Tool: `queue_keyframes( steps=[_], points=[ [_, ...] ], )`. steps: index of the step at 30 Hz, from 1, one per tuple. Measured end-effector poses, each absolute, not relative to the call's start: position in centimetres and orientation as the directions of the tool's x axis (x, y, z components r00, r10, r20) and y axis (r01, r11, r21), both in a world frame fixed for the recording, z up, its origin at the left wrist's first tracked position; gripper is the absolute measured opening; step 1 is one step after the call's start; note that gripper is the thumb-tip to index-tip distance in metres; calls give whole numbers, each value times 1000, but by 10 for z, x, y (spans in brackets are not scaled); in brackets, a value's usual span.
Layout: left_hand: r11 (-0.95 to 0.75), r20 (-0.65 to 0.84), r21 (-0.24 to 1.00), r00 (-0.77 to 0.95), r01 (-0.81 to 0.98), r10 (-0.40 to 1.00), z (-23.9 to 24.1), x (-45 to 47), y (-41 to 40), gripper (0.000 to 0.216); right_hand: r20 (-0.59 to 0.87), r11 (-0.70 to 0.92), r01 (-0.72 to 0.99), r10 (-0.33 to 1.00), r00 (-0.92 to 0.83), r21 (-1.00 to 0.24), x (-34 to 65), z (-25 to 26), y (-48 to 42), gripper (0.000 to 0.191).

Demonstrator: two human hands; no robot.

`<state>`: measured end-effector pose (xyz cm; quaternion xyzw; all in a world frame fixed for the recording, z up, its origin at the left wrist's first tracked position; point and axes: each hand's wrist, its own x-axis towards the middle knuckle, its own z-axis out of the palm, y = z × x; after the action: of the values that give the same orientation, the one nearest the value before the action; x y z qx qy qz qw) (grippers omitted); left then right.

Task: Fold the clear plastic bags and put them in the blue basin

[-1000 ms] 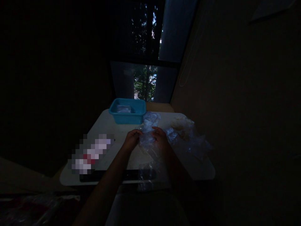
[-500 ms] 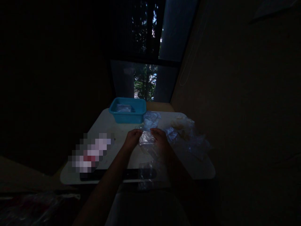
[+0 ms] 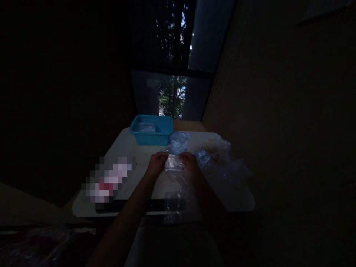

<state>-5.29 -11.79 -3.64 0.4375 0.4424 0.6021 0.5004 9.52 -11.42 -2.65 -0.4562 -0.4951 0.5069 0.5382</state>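
Between my two hands, above the white table (image 3: 139, 187), is a clear plastic bag (image 3: 174, 163), its shiny upper part stretched flat. My left hand (image 3: 158, 160) is closed on the bag's left edge, thumb and fingers pinched together. On the right edge, my right hand (image 3: 189, 161) has a similar pinch. The lower part of the clear plastic trails down toward the table's front edge. Just beyond my hands lies a crumpled bluish plastic bag (image 3: 179, 141). Dim light hides the finer detail of my fingers.
A blue plastic basin (image 3: 152, 139) holding a flat plastic-wrapped packet (image 3: 147, 127) stands at the back left. Loose clear plastic bags (image 3: 235, 172) are heaped on the right. A long black bar (image 3: 125, 205) lies along the front edge; a blurred-out item (image 3: 111, 181) is at left.
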Motion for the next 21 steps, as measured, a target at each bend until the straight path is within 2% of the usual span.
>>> queue_keyframes(
  steps=[6, 14, 18, 21],
  points=[
    [-111, 80, 964, -131, -242, 988, -31, -53, -121, 19, 113, 113, -33, 993, -30, -993, 97, -26, -115, 22],
    [-120, 82, 963, -161, -242, 984, -29, -52, -123, 19, 143, 140, -58, 988, -53, -988, 97, -24, -119, 26],
    [-63, 46, 981, -97, -183, 994, -27, -50, -124, 16, 123, 121, -45, 991, -44, -992, 97, -27, -116, 22],
    [-84, 72, 989, -99, -120, 993, -25, -49, -125, 9, 117, 114, -45, 991, -63, -992, 94, -29, -115, 19]
  ],
)
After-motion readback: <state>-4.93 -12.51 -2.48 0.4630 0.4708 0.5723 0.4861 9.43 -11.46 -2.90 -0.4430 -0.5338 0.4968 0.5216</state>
